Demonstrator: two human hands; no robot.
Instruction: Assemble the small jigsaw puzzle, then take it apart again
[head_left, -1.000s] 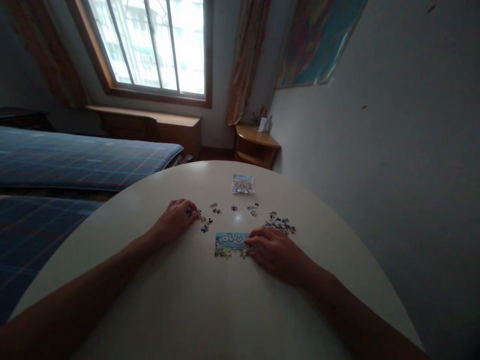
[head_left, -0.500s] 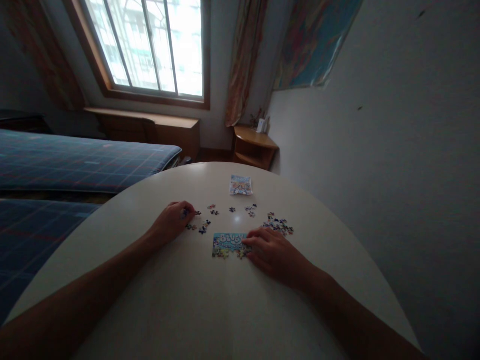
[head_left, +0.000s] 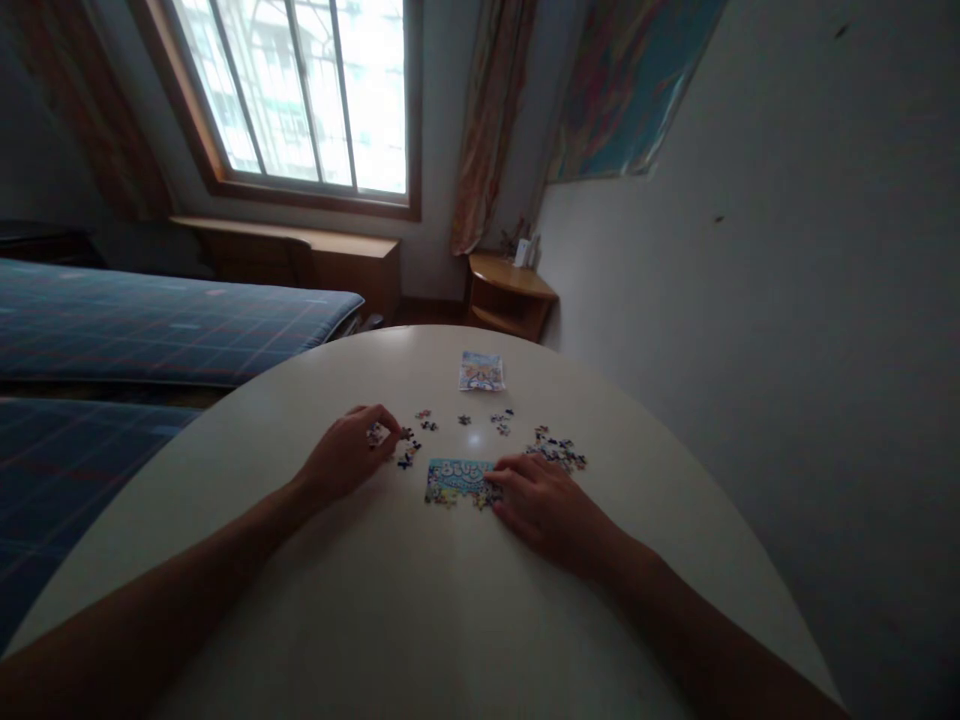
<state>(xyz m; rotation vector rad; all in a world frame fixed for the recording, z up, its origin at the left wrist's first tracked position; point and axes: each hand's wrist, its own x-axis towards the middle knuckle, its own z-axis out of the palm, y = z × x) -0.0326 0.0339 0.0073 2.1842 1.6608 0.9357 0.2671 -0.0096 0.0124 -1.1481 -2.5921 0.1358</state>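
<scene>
A partly built jigsaw panel (head_left: pixel 455 480) with blue lettering lies on the round white table (head_left: pixel 420 600). My right hand (head_left: pixel 541 500) rests flat beside it, fingertips touching its right edge. My left hand (head_left: pixel 351 450) is curled, its fingers pinching a small jigsaw piece (head_left: pixel 374 433) among loose pieces (head_left: pixel 409 452) to the left of the panel. More loose pieces lie in a heap (head_left: pixel 559 452) to the right and in small groups (head_left: pixel 502 420) behind the panel.
A small picture card (head_left: pixel 481 371) lies farther back on the table. A bed with a blue checked cover (head_left: pixel 150 320) stands at the left. A wooden corner shelf (head_left: pixel 510 290) and a window (head_left: pixel 300 90) are behind; a wall is close on the right.
My left hand drew back slightly with a piece pinched, then moved forward again toward the loose pieces. My right hand stayed at the panel's right edge.
</scene>
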